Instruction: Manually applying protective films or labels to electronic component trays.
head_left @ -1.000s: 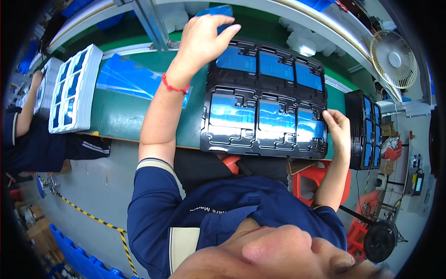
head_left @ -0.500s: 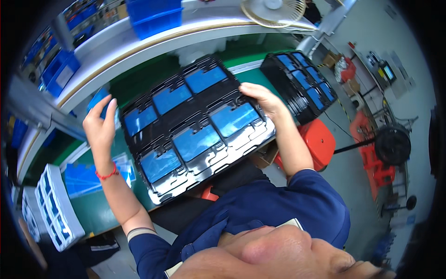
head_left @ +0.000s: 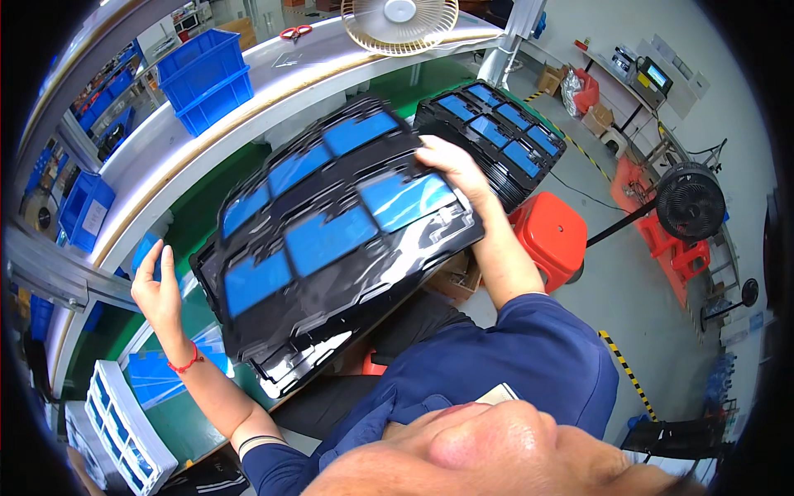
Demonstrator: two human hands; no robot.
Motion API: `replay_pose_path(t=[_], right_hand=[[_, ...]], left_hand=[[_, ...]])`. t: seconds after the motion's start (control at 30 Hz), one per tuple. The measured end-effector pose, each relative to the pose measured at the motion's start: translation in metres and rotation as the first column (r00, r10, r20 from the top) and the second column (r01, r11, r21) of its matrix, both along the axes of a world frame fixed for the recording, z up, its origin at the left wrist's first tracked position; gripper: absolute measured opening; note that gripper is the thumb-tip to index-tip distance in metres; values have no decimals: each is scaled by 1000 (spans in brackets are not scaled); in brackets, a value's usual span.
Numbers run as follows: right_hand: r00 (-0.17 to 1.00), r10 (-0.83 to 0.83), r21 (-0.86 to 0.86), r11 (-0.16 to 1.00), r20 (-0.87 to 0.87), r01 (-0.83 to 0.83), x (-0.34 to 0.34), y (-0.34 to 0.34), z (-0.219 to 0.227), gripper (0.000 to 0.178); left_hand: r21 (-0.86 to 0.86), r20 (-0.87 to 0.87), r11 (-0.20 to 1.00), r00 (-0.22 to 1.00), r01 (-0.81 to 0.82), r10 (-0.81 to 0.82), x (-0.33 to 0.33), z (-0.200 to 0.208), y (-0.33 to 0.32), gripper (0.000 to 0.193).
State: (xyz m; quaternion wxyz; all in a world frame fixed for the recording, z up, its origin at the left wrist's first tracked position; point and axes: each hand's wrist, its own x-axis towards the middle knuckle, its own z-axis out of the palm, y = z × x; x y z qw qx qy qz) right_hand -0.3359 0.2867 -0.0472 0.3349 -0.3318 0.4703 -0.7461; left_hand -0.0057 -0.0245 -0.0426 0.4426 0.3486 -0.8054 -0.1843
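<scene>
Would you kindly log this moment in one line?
Right hand: holding black tray; Left hand: open, off tray; Tray: six blue pieces; Red stool: at right

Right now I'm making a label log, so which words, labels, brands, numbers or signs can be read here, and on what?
No text can be read for certain in this view.
White label on the single blue bin at left: too small to read.
Lit screen at upper right: too small to read.
Blue pieces in the black tray: blurred, no lettering can be made out.
</scene>
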Motion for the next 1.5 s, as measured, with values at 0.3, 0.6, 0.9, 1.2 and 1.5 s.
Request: replay_pose_path(t=[0.3, 0.6, 0.9, 1.2, 1.5], right_hand=[[817, -576, -172, 806, -12, 566, -92, 134, -35, 29], [332, -943, -117, 332, -17, 936, -157, 181, -99, 16], [303, -790, 495, -1, -533, 869, -195, 196, -111, 50], [394, -829, 561, 119, -398, 819, -176, 193, -103, 57], [167, -490, 406, -435, -856, 804, -175, 162, -91, 71]], left_hand=[[-1, 56, 1000, 998, 22, -22, -6, -8, 5, 27], [6, 49, 1000, 999, 12, -13, -6, -5, 4, 27], [-12, 77, 1000, 997, -7, 8, -9, -3, 5, 27], [25, 0, 1000, 1000, 19, -19, -3, -4, 3, 28], [32, -24, 999, 1000, 12, -11, 2, -9, -10, 27]])
